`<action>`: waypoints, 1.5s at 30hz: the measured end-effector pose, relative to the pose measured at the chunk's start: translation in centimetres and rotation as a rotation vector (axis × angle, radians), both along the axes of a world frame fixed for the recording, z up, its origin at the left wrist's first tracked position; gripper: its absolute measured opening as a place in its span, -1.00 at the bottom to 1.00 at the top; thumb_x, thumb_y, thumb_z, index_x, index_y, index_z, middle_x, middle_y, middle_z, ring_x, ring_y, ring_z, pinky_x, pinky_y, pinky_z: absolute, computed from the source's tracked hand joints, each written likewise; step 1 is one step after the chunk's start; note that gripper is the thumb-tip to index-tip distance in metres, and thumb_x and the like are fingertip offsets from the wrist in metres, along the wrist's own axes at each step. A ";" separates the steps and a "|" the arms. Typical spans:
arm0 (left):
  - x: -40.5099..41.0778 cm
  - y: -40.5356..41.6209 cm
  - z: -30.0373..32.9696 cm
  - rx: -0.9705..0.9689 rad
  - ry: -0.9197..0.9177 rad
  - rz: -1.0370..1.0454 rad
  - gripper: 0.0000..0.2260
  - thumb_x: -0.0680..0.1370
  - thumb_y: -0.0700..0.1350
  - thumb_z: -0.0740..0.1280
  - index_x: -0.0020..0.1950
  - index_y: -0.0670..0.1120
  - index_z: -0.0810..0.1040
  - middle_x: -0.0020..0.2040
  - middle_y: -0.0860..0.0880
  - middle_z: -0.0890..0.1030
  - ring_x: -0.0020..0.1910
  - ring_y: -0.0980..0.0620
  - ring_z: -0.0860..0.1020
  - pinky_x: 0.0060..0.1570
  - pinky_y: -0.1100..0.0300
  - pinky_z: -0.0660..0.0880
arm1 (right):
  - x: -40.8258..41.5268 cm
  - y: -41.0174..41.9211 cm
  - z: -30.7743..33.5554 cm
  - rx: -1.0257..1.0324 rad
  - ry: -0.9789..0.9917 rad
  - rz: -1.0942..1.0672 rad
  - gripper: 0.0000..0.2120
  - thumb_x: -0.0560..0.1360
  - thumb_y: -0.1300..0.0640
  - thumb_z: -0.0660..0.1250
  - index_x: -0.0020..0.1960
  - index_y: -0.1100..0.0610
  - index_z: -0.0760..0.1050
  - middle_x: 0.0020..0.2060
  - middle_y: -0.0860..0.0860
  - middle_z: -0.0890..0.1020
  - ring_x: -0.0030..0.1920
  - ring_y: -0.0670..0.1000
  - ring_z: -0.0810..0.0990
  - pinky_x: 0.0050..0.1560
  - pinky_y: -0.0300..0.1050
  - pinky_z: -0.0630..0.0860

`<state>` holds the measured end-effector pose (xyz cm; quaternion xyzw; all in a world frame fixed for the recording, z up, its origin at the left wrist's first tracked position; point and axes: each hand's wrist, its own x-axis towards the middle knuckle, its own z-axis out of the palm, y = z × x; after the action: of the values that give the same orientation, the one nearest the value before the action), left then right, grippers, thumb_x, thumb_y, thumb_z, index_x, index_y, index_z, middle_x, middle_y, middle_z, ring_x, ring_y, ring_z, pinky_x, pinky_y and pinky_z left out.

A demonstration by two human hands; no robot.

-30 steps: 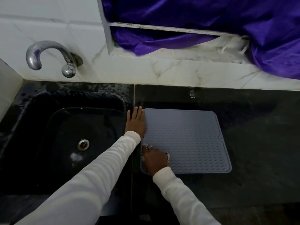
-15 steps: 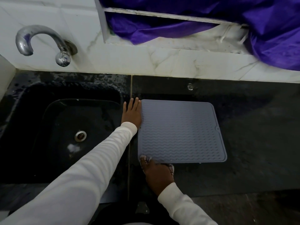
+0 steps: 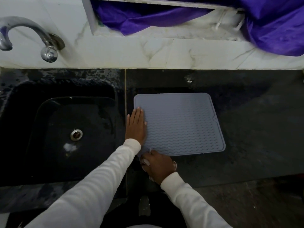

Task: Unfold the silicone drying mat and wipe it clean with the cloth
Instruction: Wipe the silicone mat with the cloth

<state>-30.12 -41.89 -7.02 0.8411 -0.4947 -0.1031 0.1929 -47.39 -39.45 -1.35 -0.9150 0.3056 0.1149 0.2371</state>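
A grey silicone drying mat (image 3: 181,124) with a wavy ridge pattern lies unfolded and flat on the dark counter, right of the sink. My left hand (image 3: 136,125) rests flat, fingers together, on the mat's left edge. My right hand (image 3: 158,165) sits at the mat's near left corner, mostly on the counter, closed over a small white cloth (image 3: 146,162). Only bits of the cloth show around the fingers.
A black sink (image 3: 65,134) with a metal drain (image 3: 76,134) lies left of the mat. A chrome tap (image 3: 29,33) juts from the white marble wall. Purple fabric (image 3: 271,23) hangs over the window ledge behind. Dark counter (image 3: 255,129) extends to the right.
My right hand with the cloth has slid from the mat's near left part toward me, off its near edge. My left hand has shifted down along the mat's left edge, further onto the mat.
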 end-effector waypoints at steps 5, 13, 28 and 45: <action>-1.4 0.5 -0.6 0.081 -0.120 0.052 -0.46 0.65 0.02 -0.05 0.58 -0.21 0.07 0.58 -0.16 0.11 0.56 -0.10 0.06 0.51 0.00 -0.26 | -1.4 -0.7 0.4 0.069 -0.035 -0.085 -0.63 0.46 -0.20 0.09 0.18 -0.18 0.50 0.09 0.00 0.59 -0.02 0.08 0.62 -0.09 -0.03 0.56; -1.3 0.5 -0.5 0.122 -0.169 0.025 -0.47 0.66 0.02 -0.06 0.58 -0.21 0.08 0.58 -0.15 0.11 0.57 -0.10 0.06 0.52 -0.05 -0.15 | -9.0 -6.8 2.3 0.120 0.075 -0.232 -0.57 0.42 -0.06 0.36 0.26 -0.34 0.44 0.21 -0.16 0.54 0.21 -0.08 0.52 0.20 -0.18 0.42; -1.3 0.6 -0.4 0.118 -0.154 0.027 -0.47 0.66 0.03 -0.08 0.59 -0.17 0.01 0.60 -0.12 0.03 0.58 -0.06 -0.02 0.53 0.00 -0.20 | -18.8 -15.5 4.3 -0.045 0.267 -0.633 -0.69 0.42 -0.11 0.41 0.16 -0.18 0.56 0.11 0.00 0.65 0.07 0.10 0.62 -0.03 -0.16 0.49; -0.2 0.6 -0.4 0.062 -0.150 0.014 -0.52 0.64 -0.06 -0.07 0.55 -0.15 0.21 0.54 -0.10 0.26 0.52 -0.09 0.21 0.52 -0.06 -0.14 | 3.8 -8.0 -0.3 -0.085 -0.134 -0.252 -0.70 0.52 -0.03 0.30 0.22 0.00 0.52 0.12 0.13 0.58 -0.04 0.21 0.62 -0.14 0.02 0.53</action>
<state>-30.31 -41.28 -7.42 0.8554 -0.4985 -0.0536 0.1299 -43.59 -47.40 -1.62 -0.8843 0.4060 0.0100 0.2304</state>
